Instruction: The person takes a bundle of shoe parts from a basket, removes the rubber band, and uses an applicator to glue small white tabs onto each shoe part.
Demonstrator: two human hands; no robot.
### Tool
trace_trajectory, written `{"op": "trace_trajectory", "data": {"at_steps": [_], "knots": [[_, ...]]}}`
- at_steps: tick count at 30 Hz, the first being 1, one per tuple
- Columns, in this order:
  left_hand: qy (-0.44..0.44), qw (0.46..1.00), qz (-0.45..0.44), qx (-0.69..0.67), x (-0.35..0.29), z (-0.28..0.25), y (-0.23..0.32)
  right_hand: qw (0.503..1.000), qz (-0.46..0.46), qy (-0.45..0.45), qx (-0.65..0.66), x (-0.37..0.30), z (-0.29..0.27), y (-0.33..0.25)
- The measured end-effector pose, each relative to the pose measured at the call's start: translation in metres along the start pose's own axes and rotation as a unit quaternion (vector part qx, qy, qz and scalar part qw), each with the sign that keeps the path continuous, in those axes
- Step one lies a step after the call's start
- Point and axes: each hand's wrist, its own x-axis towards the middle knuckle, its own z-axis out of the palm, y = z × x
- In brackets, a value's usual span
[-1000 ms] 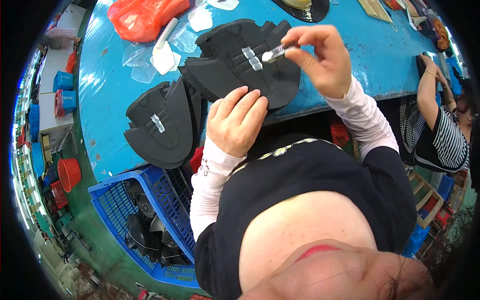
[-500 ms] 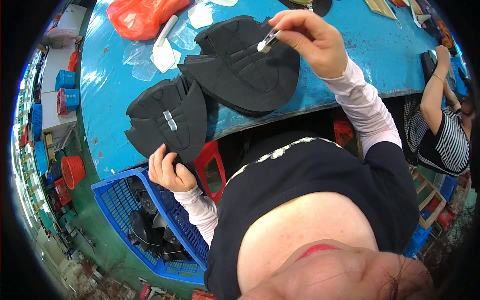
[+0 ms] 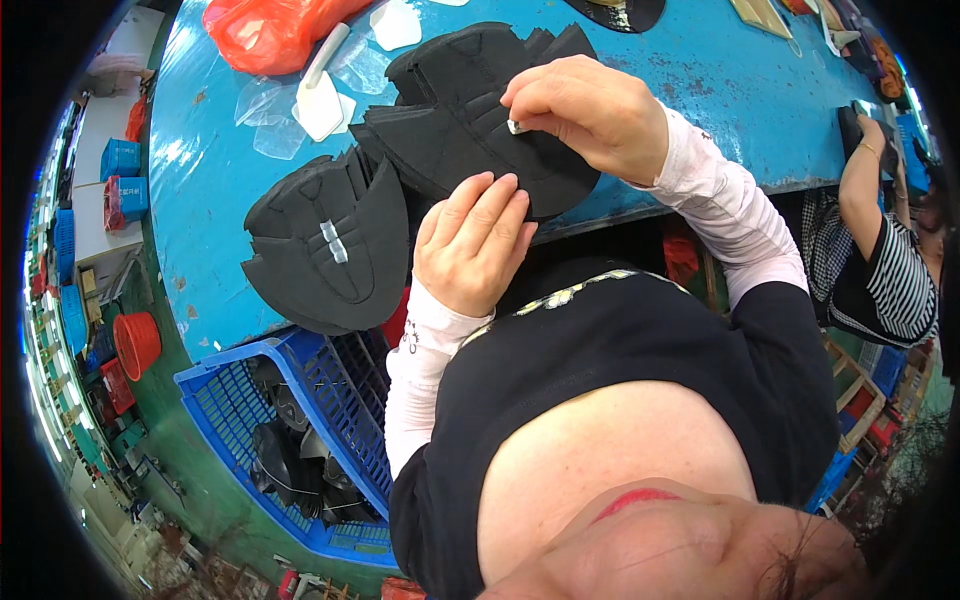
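Note:
Two stacks of flat black foam-like pieces with cut-out outlines and grooves lie on the blue table. Over the larger, right stack (image 3: 440, 130), my right hand (image 3: 600, 115) is closed in a pinch on a small shiny strip (image 3: 516, 127). Only its white end shows below my fingers, at the grooved middle of the top piece. My left hand (image 3: 470, 240) is open, its fingers stretched out and resting at the near edge of that stack. On the left stack (image 3: 290, 260), a whitish, glossy two-part strip (image 3: 333, 242) lies across the grooves.
An orange-red plastic bag (image 3: 275, 35), clear film (image 3: 270, 115) and white flat pieces (image 3: 318, 105) lie on the blue table (image 3: 190, 200). Below its near edge stands a blue crate (image 3: 300, 350) with black items. At far right, another person's arm (image 3: 860, 185) rests near the table.
My left hand has left the left stack and moved right to the right stack. My right hand has come down, bringing the strip to the top piece.

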Motion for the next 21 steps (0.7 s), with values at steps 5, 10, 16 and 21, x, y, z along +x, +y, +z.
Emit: {"op": "trace_trajectory", "data": {"at_steps": [5, 10, 16, 21], "knots": [[0.003, 1.000, -0.007, -0.008, 0.001, 0.000, 0.000, 1.000, -0.022, 0.009, -0.016, 0.002, 0.007, 0.005], [0.011, 1.000, -0.004, -0.008, 0.000, 0.001, -0.002, 0.997, -0.050, 0.035, -0.040, 0.004, 0.014, 0.014], [0.002, 1.000, -0.006, -0.008, 0.001, -0.001, 0.000, 0.995, -0.070, 0.045, -0.053, 0.008, 0.016, 0.024], [0.004, 1.000, -0.008, -0.014, 0.001, -0.001, 0.000, 0.992, -0.089, 0.071, -0.059, 0.011, 0.017, 0.034]]}}
